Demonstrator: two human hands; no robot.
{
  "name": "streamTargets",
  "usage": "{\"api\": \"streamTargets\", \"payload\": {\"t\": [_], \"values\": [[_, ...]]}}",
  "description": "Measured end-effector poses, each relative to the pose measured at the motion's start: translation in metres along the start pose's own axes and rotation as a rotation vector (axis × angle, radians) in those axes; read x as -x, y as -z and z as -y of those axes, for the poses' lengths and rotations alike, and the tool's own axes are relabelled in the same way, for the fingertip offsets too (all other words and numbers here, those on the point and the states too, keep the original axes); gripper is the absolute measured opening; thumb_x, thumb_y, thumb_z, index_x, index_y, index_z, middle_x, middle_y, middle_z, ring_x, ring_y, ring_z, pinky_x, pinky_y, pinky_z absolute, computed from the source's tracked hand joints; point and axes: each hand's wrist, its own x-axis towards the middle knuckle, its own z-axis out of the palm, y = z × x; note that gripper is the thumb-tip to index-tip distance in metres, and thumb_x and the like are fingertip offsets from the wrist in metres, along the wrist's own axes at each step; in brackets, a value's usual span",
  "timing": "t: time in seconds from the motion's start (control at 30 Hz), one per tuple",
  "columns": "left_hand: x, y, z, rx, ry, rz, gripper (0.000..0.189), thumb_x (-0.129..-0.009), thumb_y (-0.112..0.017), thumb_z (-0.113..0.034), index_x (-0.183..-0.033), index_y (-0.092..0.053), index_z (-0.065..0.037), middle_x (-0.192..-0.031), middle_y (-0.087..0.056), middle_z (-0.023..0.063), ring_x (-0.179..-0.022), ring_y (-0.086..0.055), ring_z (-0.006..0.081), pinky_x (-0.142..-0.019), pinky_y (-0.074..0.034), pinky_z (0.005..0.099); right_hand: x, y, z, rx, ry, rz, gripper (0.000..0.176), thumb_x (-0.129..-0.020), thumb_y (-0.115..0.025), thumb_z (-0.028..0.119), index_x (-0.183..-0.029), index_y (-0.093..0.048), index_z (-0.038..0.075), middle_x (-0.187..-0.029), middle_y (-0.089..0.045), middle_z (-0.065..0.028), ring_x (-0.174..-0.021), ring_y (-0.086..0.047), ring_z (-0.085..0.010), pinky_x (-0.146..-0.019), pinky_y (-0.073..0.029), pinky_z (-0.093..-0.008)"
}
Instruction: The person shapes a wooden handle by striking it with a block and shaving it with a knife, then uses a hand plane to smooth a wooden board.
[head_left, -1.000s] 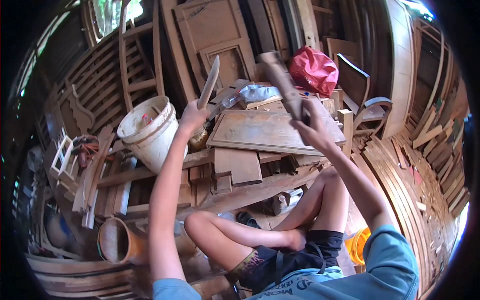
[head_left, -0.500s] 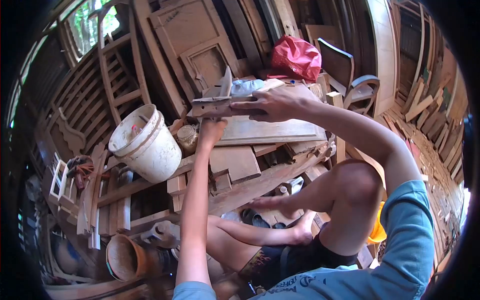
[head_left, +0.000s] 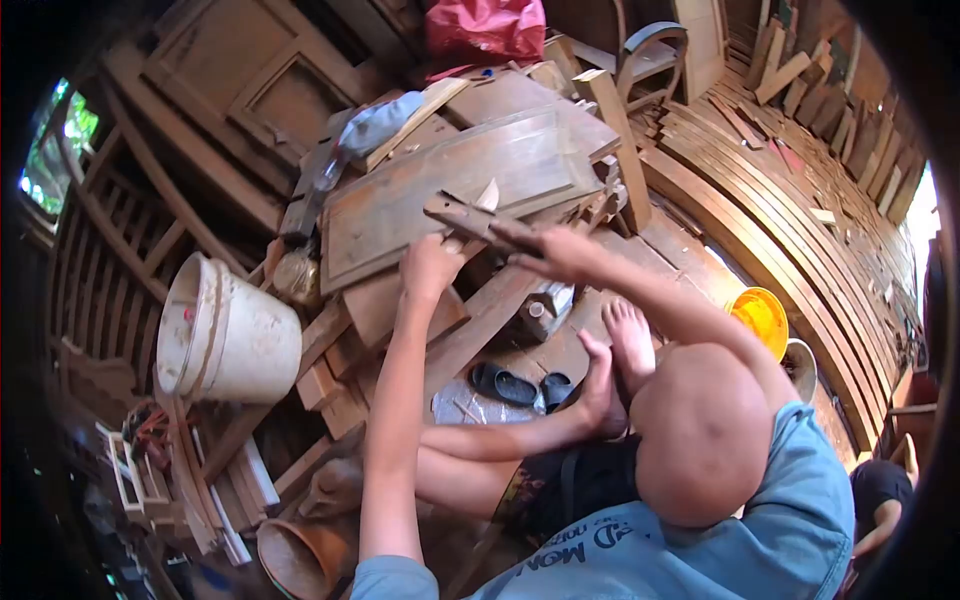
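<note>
A flat brown bar with small holes (head_left: 462, 215) lies across the space in front of me, above the edge of a wooden panel (head_left: 430, 185). The fingers of my right hand (head_left: 560, 253) are wrapped round its right end. My left hand (head_left: 428, 267) is closed just below the bar's left part. From behind the bar a pale pointed piece of wood (head_left: 488, 195) sticks up. Its lower part appears to run down to my left fingers, though the bar hides the middle.
A white bucket (head_left: 245, 335) stands at the left, an orange-brown bucket (head_left: 300, 555) below it. A red bag (head_left: 485, 35) sits beyond the panel. Dark sandals (head_left: 505, 385) lie near my feet. A yellow bucket (head_left: 757, 320) and long boards (head_left: 770, 235) are at the right; another person (head_left: 882, 505) is at the lower right.
My view has tilted down and turned right. The bar has tilted, its right end now lower, and both hands have come nearer to my body with it.
</note>
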Motion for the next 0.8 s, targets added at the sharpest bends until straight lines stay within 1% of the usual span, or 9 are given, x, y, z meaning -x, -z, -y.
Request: {"api": "streamTargets", "payload": {"t": [0.3, 0.37, 0.4, 0.43, 0.5, 0.63, 0.7, 0.73, 0.8], "values": [[-0.010, -0.016, -0.013, -0.225, -0.136, 0.085, 0.028, -0.078, -0.068, -0.027, -0.089, -0.067, -0.001, -0.089, -0.065, 0.0264, -0.088, -0.061, 0.0444, -0.077, -0.051, 0.0491, 0.001, -0.016, 0.010, -0.203, -0.367, -0.197, 0.057, -0.091, -0.053, 0.039, -0.144, -0.035, 0.029, -0.088, -0.059, -0.0259, -0.076, -0.062, -0.0429, -0.069, -0.052, -0.0503], [-0.016, -0.019, -0.013, -0.316, -0.203, 0.056, 0.026, -0.080, -0.066, -0.025, -0.090, -0.061, -0.002, -0.085, -0.066, 0.0246, -0.083, -0.063, 0.0443, -0.075, -0.052, 0.0513, 0.007, -0.021, 0.016, -0.240, -0.324, -0.165, 0.058, -0.090, -0.053, 0.039, -0.145, -0.035, 0.029, -0.089, -0.059, -0.0259, -0.076, -0.063, -0.0424, -0.068, -0.053, -0.0508], [-0.016, -0.005, -0.024, -0.295, -0.027, 0.118, 0.025, -0.080, -0.064, -0.024, -0.087, -0.061, 0.000, -0.083, -0.066, 0.0250, -0.084, -0.064, 0.0430, -0.074, -0.052, 0.0517, 0.014, -0.020, 0.020, -0.215, -0.196, -0.079, 0.058, -0.090, -0.053, 0.038, -0.145, -0.035, 0.028, -0.090, -0.059, -0.0257, -0.075, -0.064, -0.0415, -0.067, -0.053, -0.0514], [-0.019, -0.005, -0.024, -0.303, -0.039, 0.140, 0.025, -0.080, -0.064, -0.024, -0.087, -0.061, 0.000, -0.083, -0.066, 0.0250, -0.084, -0.064, 0.0430, -0.074, -0.052, 0.0517, 0.014, -0.017, 0.021, -0.167, -0.156, -0.057, 0.062, -0.086, -0.058, 0.034, -0.144, -0.037, 0.030, -0.083, -0.058, -0.0230, -0.076, -0.063, -0.0399, -0.066, -0.051, -0.0488], [-0.013, -0.011, -0.017, -0.424, -0.001, 0.120, 0.027, -0.080, -0.065, -0.025, -0.088, -0.062, 0.001, -0.083, -0.066, 0.0258, -0.083, -0.065, 0.0426, -0.074, -0.053, 0.0519, -0.007, -0.032, -0.015, -0.200, -0.277, -0.193, 0.063, -0.086, -0.059, 0.033, -0.144, -0.036, 0.033, -0.088, -0.058, -0.0226, -0.075, -0.063, -0.0408, -0.066, -0.052, -0.0492], [-0.011, -0.005, -0.010, -0.496, -0.106, 0.150, 0.024, -0.076, -0.064, -0.020, -0.085, -0.063, 0.002, -0.080, -0.064, 0.0274, -0.080, -0.064, 0.0438, -0.071, -0.051, 0.0521, 0.019, -0.023, 0.015, -0.197, -0.234, -0.060, 0.063, -0.086, -0.058, 0.033, -0.144, -0.036, 0.028, -0.085, -0.061, -0.0226, -0.073, -0.064, -0.0374, -0.063, -0.051, -0.0491], [0.001, -0.003, -0.027, -0.310, -0.146, 0.100, 0.023, -0.078, -0.064, -0.021, -0.084, -0.062, 0.002, -0.080, -0.063, 0.0270, -0.080, -0.060, 0.0466, -0.067, -0.047, 0.0520, 0.013, -0.025, -0.005, -0.138, -0.169, -0.184, 0.063, -0.085, -0.059, 0.036, -0.143, -0.038, 0.023, -0.077, -0.062, -0.0222, -0.071, -0.064, -0.0359, -0.061, -0.052, -0.0487], [0.004, 0.004, -0.033, -0.330, -0.047, 0.183, 0.028, -0.080, -0.065, -0.024, -0.086, -0.062, 0.003, -0.078, -0.062, 0.0281, -0.077, -0.059, 0.0473, -0.066, -0.046, 0.0518, -0.004, -0.024, -0.013, -0.242, -0.317, -0.298, 0.053, -0.079, -0.063, 0.035, -0.127, -0.057, 0.014, -0.077, -0.064, -0.0209, -0.070, -0.065, -0.0361, -0.060, -0.053, -0.0478], [-0.008, 0.005, -0.013, -0.455, -0.209, 0.221, 0.034, -0.082, -0.066, -0.028, -0.091, -0.063, 0.005, -0.084, -0.063, 0.0295, -0.080, -0.059, 0.0481, -0.070, -0.048, 0.0523, -0.004, 0.002, 0.017, -0.430, -0.526, -0.056, 0.029, -0.068, -0.063, 0.028, -0.081, -0.071, 0.003, -0.078, -0.065, -0.0225, -0.071, -0.066, -0.0360, -0.061, -0.053, -0.0471]]}}
